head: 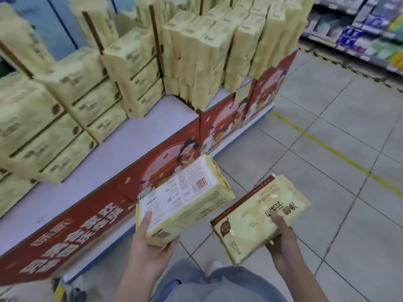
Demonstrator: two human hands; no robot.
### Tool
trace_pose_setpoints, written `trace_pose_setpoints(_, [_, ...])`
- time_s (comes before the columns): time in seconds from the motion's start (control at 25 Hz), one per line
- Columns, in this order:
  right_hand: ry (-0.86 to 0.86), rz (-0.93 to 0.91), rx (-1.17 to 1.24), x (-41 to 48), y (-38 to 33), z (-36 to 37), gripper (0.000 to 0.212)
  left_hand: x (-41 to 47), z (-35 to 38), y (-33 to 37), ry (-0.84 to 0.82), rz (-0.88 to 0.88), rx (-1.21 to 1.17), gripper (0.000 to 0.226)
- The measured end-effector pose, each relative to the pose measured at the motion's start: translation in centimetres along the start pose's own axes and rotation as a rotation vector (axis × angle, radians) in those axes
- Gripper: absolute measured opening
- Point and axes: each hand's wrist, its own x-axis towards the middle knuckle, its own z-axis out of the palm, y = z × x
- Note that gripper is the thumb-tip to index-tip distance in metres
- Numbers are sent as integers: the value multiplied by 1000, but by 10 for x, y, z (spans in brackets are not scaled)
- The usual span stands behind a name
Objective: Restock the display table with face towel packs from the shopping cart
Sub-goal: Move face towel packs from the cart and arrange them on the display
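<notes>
- A person stands at a shop display, seen from their own head looking down. Two hands show, each carrying one face towel pack, so two packs are in hand.
- The left grip (152, 245) is clamped on the near end of the left pack (185, 199), thumb on the white label, fingers curled underneath. The pack lies flat with its barcode side up, its far end reaching away from the grip toward the desk.
- The right grip (283, 243) is clamped on the right pack (257, 216) the same way, printed front up.
- Holding each pack by one end probably leaves the far end free to slide into place first.
- The desk (130, 140) lies ahead and left of both grips. Its bare pale strip, beyond the left pack, looks like the gap to fill.
- Stacked packs (72, 110) sit past that strip, with piles three high nearest and upright ones further off. They are too many and too blurred to count.
- A red banner (91, 216) lines the desk front, just left of the left grip.
- Tiled floor (327, 149) lies beneath the right grip, and shelves (370, 29) stand far beyond it. The shopping cart is out of view.
</notes>
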Motion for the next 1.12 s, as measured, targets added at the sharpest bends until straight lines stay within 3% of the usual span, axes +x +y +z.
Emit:
trace_pose_setpoints(0.24, [-34, 48, -1, 59, -38, 22, 67, 26, 53, -2, 19, 0, 21, 44])
trace_pose_setpoints(0.56, [-80, 108, -101, 166, -80, 118, 65, 103, 150, 57, 74, 56, -42, 30])
trace_pose_setpoints(0.8, [-249, 100, -243, 231, -120, 230, 67, 145, 202, 126, 117, 156, -126, 33])
trace_pose_setpoints(1.0, [-421, 106, -390, 267, -136, 313, 55, 158, 196, 157, 240, 229, -325, 40])
trace_pose_setpoints(1.12, [-521, 121, -507, 286, -137, 359, 58, 159, 188, 163, 322, 272, -449, 43])
